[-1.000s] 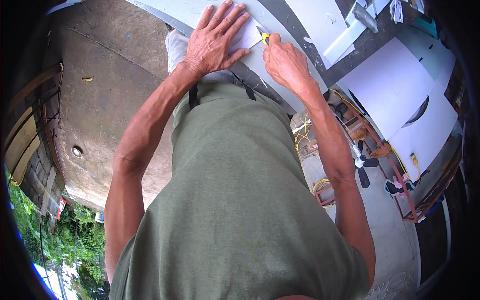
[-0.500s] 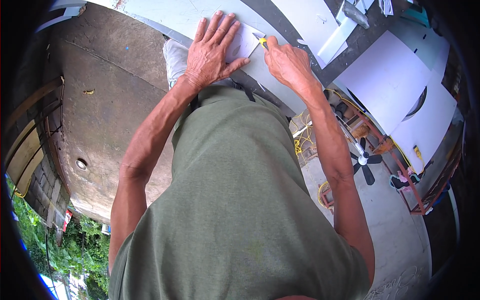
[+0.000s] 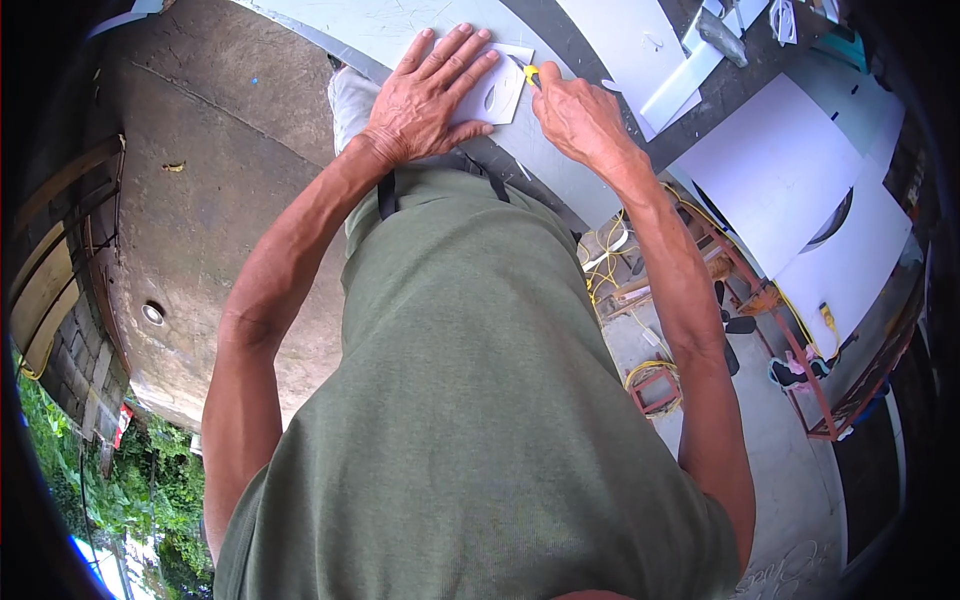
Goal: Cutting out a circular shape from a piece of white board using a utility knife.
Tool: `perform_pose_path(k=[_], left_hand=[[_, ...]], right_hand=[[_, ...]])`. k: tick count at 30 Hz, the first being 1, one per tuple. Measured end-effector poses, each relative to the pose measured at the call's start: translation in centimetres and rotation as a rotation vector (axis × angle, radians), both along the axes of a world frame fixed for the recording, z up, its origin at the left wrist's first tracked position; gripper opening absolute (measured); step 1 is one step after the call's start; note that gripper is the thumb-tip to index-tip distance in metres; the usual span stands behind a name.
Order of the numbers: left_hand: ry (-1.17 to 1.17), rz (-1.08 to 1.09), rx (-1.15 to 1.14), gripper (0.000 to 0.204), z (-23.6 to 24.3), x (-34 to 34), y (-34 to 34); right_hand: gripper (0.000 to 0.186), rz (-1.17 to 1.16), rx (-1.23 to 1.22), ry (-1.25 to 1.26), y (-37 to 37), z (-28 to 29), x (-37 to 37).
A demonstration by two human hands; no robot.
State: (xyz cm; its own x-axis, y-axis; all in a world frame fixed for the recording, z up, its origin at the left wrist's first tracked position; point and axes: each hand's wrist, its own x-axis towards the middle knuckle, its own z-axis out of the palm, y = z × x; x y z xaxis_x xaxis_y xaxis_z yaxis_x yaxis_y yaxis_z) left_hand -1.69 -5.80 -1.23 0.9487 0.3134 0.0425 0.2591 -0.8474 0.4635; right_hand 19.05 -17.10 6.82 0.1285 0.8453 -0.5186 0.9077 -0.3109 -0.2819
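Left hand [image 3: 418,108]: laid flat, fingers spread, pressing on one small white paper [image 3: 506,105]. Right hand [image 3: 580,115]: closed round a knife [image 3: 532,76] with a yellow handle, its blade at the paper's right-hand part. The paper lies on a long pale board [image 3: 568,182], partly under the left hand. State of the work, in my judgement: one leaf-shaped opening looks finished in the paper, though whether cut through or only drawn I cannot be sure; the right-hand edge and corners stand whole, and what remains beneath the fingers is hidden. Beyond, on the dark table [image 3: 738,92]: a larger white sheet [image 3: 622,50], a pale strip [image 3: 672,98], a grey block [image 3: 722,40]. Farther right: a big white panel [image 3: 775,175], well apart from both hands.
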Motion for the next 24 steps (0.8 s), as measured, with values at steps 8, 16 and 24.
perform_pose_path(k=[8,16,24], left_hand=[[0.013,0.011,-0.007,0.093,0.3,0.1,-0.1],[-0.001,0.022,-0.024,0.091,0.2,0.0,-0.2],[-0.014,0.031,-0.031,0.09,0.3,0.1,-0.3]], right_hand=[[0.025,-0.004,-0.037,-0.004,0.1,0.5,-0.4],[0.025,-0.033,-0.05,0.001,-0.2,0.6,-0.8],[0.025,-0.096,-0.069,0.026,-0.4,0.7,-1.3]])
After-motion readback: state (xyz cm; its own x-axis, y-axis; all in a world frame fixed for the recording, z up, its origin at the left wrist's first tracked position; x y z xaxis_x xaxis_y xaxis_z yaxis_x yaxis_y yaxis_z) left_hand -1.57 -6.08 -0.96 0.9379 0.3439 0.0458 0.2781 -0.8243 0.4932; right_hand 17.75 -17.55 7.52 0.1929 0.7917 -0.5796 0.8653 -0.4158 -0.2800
